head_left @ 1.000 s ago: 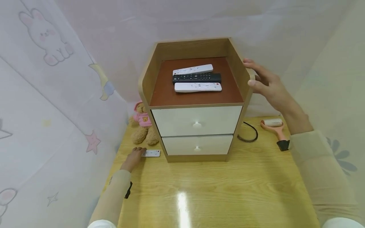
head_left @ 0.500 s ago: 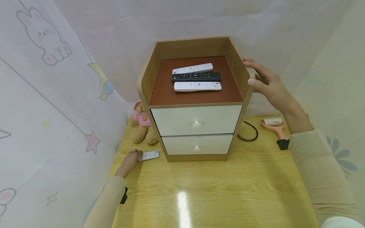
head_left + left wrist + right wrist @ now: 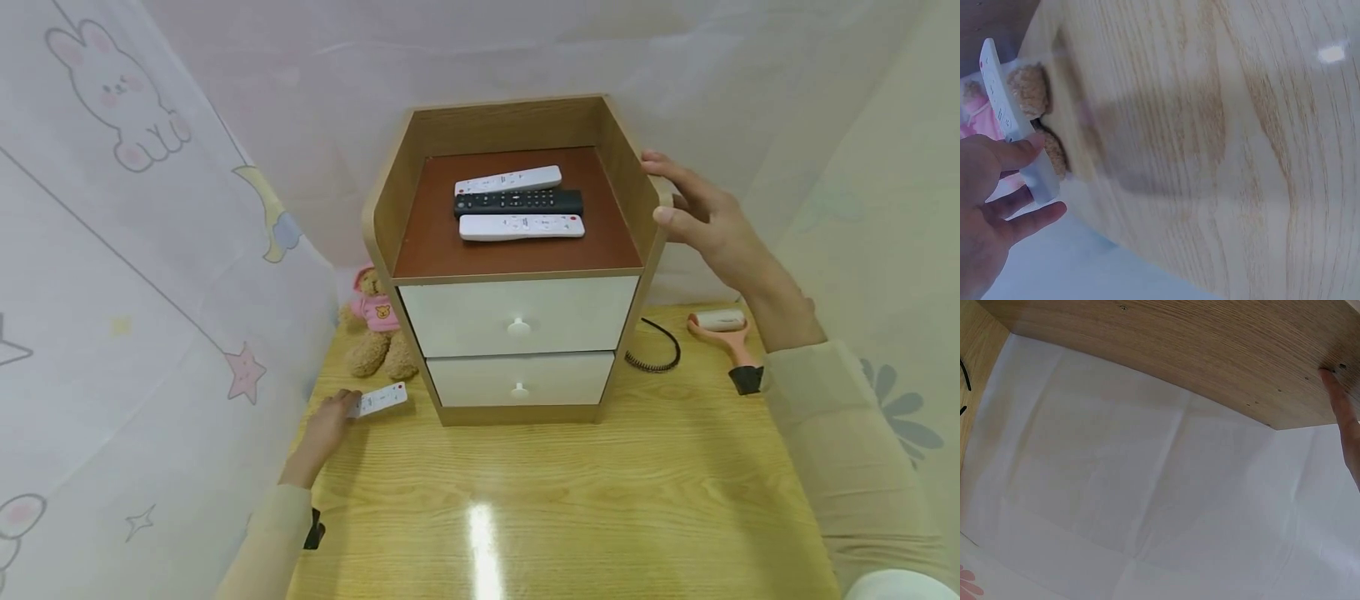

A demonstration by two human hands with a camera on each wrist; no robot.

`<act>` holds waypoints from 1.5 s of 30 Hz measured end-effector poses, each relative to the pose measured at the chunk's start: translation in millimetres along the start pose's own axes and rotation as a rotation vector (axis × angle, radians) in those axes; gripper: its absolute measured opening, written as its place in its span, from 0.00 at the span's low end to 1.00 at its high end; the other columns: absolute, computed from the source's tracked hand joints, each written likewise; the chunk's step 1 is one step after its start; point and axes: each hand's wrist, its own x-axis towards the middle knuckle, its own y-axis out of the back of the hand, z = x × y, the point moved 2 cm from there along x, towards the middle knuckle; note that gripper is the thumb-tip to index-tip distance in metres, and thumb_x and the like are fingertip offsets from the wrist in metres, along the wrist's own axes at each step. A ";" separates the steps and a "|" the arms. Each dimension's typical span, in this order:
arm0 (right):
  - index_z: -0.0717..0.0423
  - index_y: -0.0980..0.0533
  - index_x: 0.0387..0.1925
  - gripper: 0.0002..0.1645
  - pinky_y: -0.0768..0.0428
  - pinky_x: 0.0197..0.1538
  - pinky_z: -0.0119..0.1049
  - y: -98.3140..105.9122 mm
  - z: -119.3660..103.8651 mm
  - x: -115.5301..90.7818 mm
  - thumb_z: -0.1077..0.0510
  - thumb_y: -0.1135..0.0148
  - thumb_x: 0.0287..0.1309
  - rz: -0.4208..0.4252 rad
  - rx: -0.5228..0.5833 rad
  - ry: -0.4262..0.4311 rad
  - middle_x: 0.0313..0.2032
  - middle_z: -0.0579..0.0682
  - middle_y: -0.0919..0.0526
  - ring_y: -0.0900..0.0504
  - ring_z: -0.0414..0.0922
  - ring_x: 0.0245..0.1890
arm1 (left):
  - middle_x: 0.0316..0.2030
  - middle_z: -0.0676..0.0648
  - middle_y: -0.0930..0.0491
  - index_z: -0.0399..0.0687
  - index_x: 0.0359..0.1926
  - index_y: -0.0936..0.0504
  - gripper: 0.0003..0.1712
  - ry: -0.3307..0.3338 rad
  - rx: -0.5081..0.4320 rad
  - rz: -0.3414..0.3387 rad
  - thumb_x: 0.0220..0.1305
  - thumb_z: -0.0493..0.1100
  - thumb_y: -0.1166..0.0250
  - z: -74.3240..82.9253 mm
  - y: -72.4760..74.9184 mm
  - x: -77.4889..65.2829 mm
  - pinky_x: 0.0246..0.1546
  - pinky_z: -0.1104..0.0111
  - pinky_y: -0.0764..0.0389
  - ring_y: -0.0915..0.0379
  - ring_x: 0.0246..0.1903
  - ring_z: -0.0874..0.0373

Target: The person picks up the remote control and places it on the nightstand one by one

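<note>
My left hand (image 3: 326, 427) pinches a white remote control (image 3: 382, 400) by one end between thumb and fingers. In the left wrist view that remote control (image 3: 1010, 119) is tilted and lifted off the wooden table. My right hand (image 3: 708, 218) rests on the right side panel of a small wooden cabinet (image 3: 525, 415), its thumb at the front edge. A fingertip (image 3: 1329, 378) touches the panel's outer face. On the cabinet's brown top lie a white remote control (image 3: 522, 227), a black remote control (image 3: 517, 203) and another white remote control (image 3: 510, 179).
Two closed white drawers (image 3: 517, 317) face front. A teddy bear (image 3: 380, 337) in pink sits left of the cabinet, near the left hand. To the right lie a dark coiled band (image 3: 660, 365) and an orange lint roller (image 3: 727, 337). Printed cloth walls surround the table (image 3: 562, 492).
My left hand has picked up the white remote control from beside the teddy bear and drawn it left and nearer to me. The right hand keeps its place on the cabinet.
</note>
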 end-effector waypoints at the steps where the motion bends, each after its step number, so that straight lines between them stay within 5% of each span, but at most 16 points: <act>1: 0.50 0.37 0.70 0.33 0.24 0.50 0.26 0.2 -0.1 -0.2 0.66 0.47 0.65 0.000 0.000 -0.001 0.74 0.42 0.46 0.49 0.47 0.73 | 0.51 0.34 0.24 0.33 0.57 0.25 0.30 0.000 -0.002 0.006 0.49 0.24 0.30 0.8 3.1 -0.9 0.39 0.45 0.20 0.26 0.46 0.34; 11: 0.50 0.37 0.70 0.33 0.24 0.51 0.26 -0.6 -0.8 0.0 0.67 0.47 0.65 0.001 0.019 0.009 0.74 0.43 0.46 0.49 0.48 0.73 | 0.54 0.35 0.25 0.37 0.59 0.27 0.31 -0.007 -0.006 0.073 0.53 0.29 0.30 6.3 29.9 -14.5 0.36 0.42 0.21 0.28 0.50 0.35; 20: 0.49 0.38 0.71 0.33 0.24 0.51 0.26 -1.2 -0.8 -0.1 0.66 0.48 0.65 -0.001 0.011 0.008 0.74 0.43 0.46 0.50 0.48 0.73 | 0.55 0.40 0.25 0.41 0.60 0.28 0.32 -0.058 -0.024 0.314 0.53 0.30 0.30 14.9 79.4 -21.6 0.30 0.38 0.23 0.30 0.52 0.37; 36: 0.48 0.38 0.71 0.33 0.25 0.51 0.26 -2.6 -2.5 -0.5 0.65 0.47 0.65 0.001 0.003 -0.002 0.74 0.42 0.46 0.50 0.48 0.73 | 0.48 0.36 0.21 0.36 0.54 0.22 0.34 -0.206 -0.048 0.688 0.40 0.24 0.25 60.2 159.5 -24.8 0.46 0.49 0.27 0.28 0.47 0.37; 45: 0.48 0.38 0.71 0.33 0.24 0.50 0.25 -2.3 -1.1 -0.5 0.64 0.47 0.65 0.009 -0.026 -0.011 0.74 0.41 0.47 0.50 0.48 0.73 | 0.47 0.37 0.21 0.37 0.52 0.21 0.31 -0.239 -0.035 0.777 0.42 0.26 0.25 83.3 192.7 -28.0 0.38 0.43 0.23 0.28 0.45 0.38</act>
